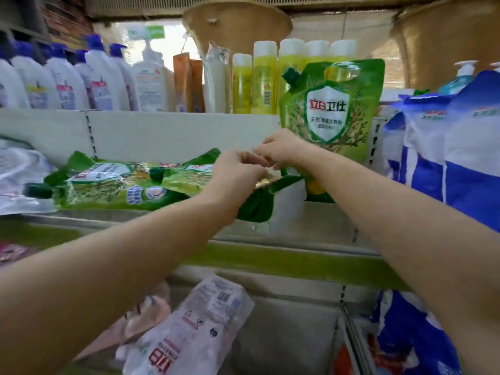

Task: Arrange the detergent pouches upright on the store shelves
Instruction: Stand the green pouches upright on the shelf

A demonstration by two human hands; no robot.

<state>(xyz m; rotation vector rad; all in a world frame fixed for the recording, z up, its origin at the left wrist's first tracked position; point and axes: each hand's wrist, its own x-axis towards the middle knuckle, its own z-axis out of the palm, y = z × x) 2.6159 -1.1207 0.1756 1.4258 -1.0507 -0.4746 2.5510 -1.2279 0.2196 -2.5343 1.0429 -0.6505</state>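
On the white metal shelf [311, 220], a green plastic shield-label detergent pouch [328, 112] stands upright at the right. Two matching pouches lie flat to its left: far flat pouch [108, 189], near flat pouch [186, 180]. Left hand [238, 174] grip is clenched on the near flat pouch's end. Right hand [281, 150] is curled just beside it, its grip too blurred to tell.

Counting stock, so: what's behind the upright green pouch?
Yellow bottles with white caps stand on the higher shelf behind the upright green pouch, which covers the lower parts of the rightmost ones. The white back panel continues behind it. Whether more pouches stand behind it is hidden.
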